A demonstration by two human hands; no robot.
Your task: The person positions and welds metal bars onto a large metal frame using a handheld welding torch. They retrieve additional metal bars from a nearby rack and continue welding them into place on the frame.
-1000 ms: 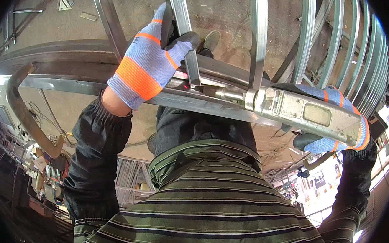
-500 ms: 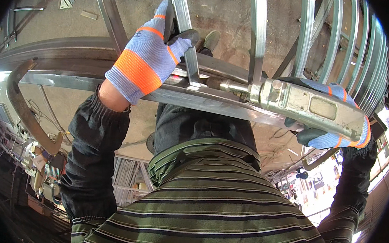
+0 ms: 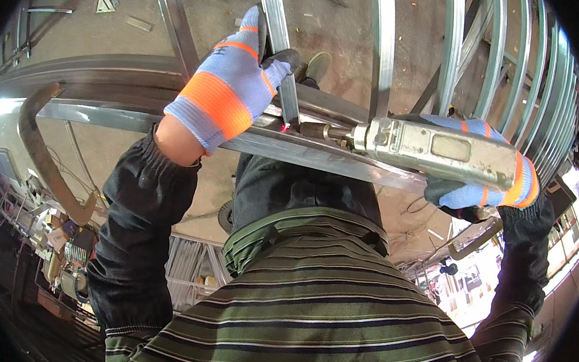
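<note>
My left hand (image 3: 221, 97), in a blue and orange knit glove with dark fingertips, grips a shiny metal bar (image 3: 273, 23). The thumb wraps one side and the fingers the other. The bar's lower end meets a long metal rail (image 3: 332, 160) crossing in front of my body. My right hand (image 3: 529, 183), gloved alike, is closed round a metal-bodied power driver (image 3: 408, 148) held sideways. Its dark, round nose points left and reaches the foot of the bar, where a small red light spot shows. Part of the right hand is hidden behind the driver's body.
More upright metal bars (image 3: 383, 45) stand in a row to the right. At the left, a rusty curved clamp-like piece (image 3: 39, 151) hangs over the rail. A triangular piece (image 3: 104, 2) and a small block (image 3: 139, 24) lie on the floor. Metal stock (image 3: 194, 269) is stacked below.
My right hand has moved left with the driver, bringing its nose to the bar's foot. My left hand, still on the bar, has shifted slightly right and down in view.
</note>
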